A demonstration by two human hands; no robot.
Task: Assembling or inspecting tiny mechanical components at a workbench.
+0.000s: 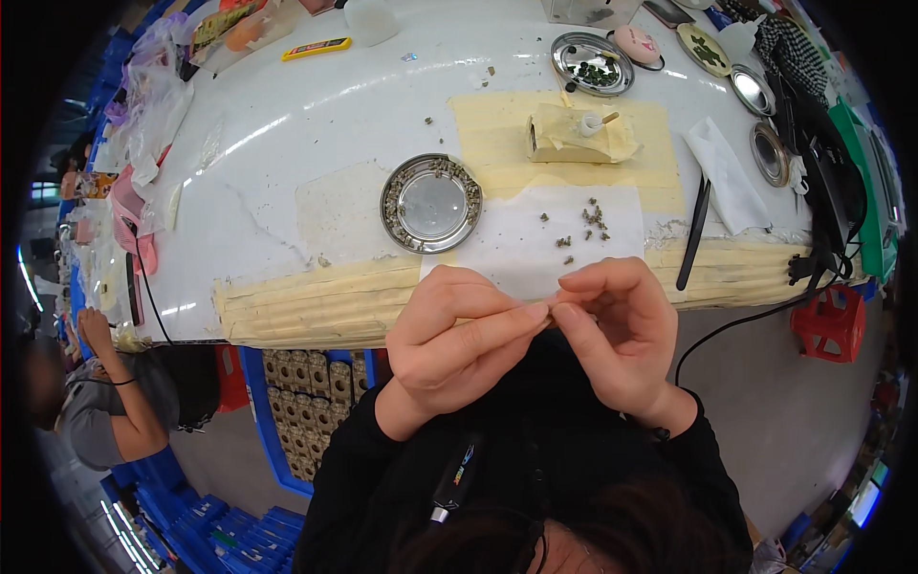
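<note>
My left hand (466,342) and my right hand (623,335) meet just in front of the table's near edge. Their fingertips pinch together on something too small to make out. Beyond them a white paper sheet (516,234) carries several small grey-green pieces (595,218). To its left stands a round metal dish (427,212) with more such pieces lying along its rim. A block wrapped in yellowish tape (564,139) sits behind the paper, with a small white cup (591,123) and a thin stick on top.
Black tweezers (695,232) and a white tissue (724,177) lie at the right. Farther back is a metal dish of dark green bits (593,64). A yellow cutter (316,50) lies at the far left. Below the table, a blue crate (251,378) holds patterned boxes. Another person (115,402) sits at left.
</note>
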